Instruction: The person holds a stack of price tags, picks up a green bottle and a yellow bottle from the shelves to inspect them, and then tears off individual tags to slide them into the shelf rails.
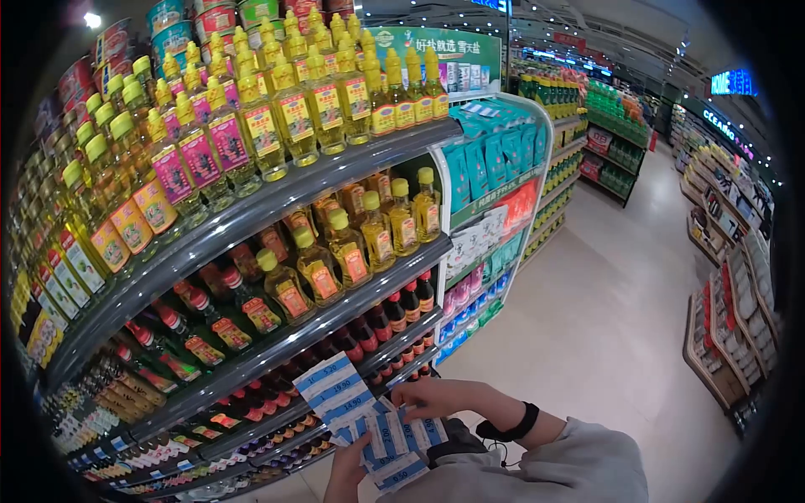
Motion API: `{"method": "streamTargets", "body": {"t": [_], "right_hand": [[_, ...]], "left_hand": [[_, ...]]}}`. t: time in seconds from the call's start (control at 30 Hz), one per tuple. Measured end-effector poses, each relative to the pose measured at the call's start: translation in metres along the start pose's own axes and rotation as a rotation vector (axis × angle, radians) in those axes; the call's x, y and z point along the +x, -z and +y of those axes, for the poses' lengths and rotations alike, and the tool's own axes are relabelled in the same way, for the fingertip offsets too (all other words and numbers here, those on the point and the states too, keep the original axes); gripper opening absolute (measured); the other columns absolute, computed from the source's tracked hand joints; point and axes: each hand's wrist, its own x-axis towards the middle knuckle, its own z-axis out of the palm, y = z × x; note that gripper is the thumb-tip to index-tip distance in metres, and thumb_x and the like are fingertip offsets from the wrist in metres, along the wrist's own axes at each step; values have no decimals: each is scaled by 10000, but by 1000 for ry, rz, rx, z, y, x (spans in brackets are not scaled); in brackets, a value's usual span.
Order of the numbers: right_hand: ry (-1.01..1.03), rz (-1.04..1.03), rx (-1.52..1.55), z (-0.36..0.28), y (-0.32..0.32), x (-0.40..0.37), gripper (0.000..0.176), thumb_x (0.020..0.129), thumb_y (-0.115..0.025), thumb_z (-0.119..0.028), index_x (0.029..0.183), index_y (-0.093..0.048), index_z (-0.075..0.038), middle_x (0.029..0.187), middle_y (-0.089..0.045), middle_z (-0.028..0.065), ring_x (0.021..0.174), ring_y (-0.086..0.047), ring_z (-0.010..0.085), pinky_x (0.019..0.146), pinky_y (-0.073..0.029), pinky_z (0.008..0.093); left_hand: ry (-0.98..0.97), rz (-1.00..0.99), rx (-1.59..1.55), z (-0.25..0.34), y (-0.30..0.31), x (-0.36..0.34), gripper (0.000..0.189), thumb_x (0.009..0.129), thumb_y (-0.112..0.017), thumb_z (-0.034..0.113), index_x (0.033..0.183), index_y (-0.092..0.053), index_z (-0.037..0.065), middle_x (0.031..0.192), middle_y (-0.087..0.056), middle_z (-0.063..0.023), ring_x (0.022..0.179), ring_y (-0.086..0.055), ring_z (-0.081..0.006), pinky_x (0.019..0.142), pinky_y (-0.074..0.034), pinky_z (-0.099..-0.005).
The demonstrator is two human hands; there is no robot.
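Several blue-and-white price labels (340,392) are fanned out low in the view, with printed numbers such as 19.90 and 14.90. My left hand (347,463) grips the bunch from below, thumb over its lower left part. The fingers of my right hand (436,396) are bent and closed on the upper right labels of the same bunch. A black band (513,423) circles my right wrist. The labels are held in front of the lower shelves, apart from them. My right fingertips are partly hidden among the labels.
At left, a curved shelf unit (277,191) carries oil bottles (295,117) on top and sauce bottles (226,323) below. A white-framed rack (444,243) of teal packets adjoins it. The aisle floor (587,310) runs back at right, past another shelf (721,335).
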Motion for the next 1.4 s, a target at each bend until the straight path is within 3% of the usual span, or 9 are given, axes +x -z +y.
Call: {"method": "streamTargets", "body": {"t": [0.23,0.33,0.67,0.73,0.8,0.97,1.23,1.33,1.4], "right_hand": [[-13,157,41,6,-10,6,268,806,-567,-255,722,-535,-3,578,-513,77,501,-458,164,488,-361,298],[-121,179,-20,11,-16,10,250,808,-560,-246,736,-548,-7,600,-531,82,526,-478,160,507,-376,302],[-135,234,57,7,-27,6,221,780,-586,-242,821,-627,-29,666,-589,94,616,-549,169,582,-425,283],[-124,240,53,14,-29,8,226,768,-603,-244,791,-632,-20,651,-591,92,606,-551,166,574,-425,279],[-186,317,19,14,-31,8,234,751,-625,-250,772,-633,-17,631,-590,94,570,-546,169,552,-425,279],[-236,452,48,23,-42,14,233,726,-652,-235,750,-634,-3,580,-582,102,522,-549,169,520,-430,274],[-182,733,48,14,-58,22,199,729,-645,-204,740,-628,-7,541,-546,97,482,-515,156,480,-404,271],[-132,642,77,4,-48,22,175,757,-617,-173,768,-600,1,560,-526,56,473,-474,118,459,-375,260],[31,531,262,12,-44,24,147,829,-558,-172,809,-568,-27,599,-503,-24,504,-442,26,426,-353,197]], "left_hand": [[-216,28,-99,-1,7,-7,342,812,-530,36,1144,-448,21,1082,-529,-113,944,-547,-259,771,-467,-394],[-230,76,-109,3,7,-9,347,814,-535,50,1148,-446,22,1077,-532,-109,950,-544,-255,772,-462,-397],[-70,52,-104,-8,21,3,394,829,-560,149,1185,-415,62,1139,-498,-86,1026,-493,-252,829,-430,-402],[-99,47,-90,-13,24,8,404,838,-550,167,1200,-400,70,1164,-482,-85,1056,-471,-254,836,-423,-421],[-86,58,-124,-14,24,9,337,867,-502,173,1175,-424,62,1095,-525,-91,979,-534,-255,780,-462,-430],[-68,49,-168,-7,19,5,407,847,-541,193,1207,-403,61,1170,-481,-88,1059,-472,-261,837,-413,-454],[-173,33,-249,-3,13,5,368,855,-518,187,1191,-425,72,1131,-508,-92,1021,-507,-266,832,-429,-431],[-250,72,-241,-2,15,4,376,844,-536,186,1181,-433,54,1120,-522,-88,1013,-517,-249,834,-433,-404],[-225,87,-253,8,12,-8,377,838,-548,192,1165,-442,37,1098,-535,-85,991,-533,-233,818,-446,-386]]}}
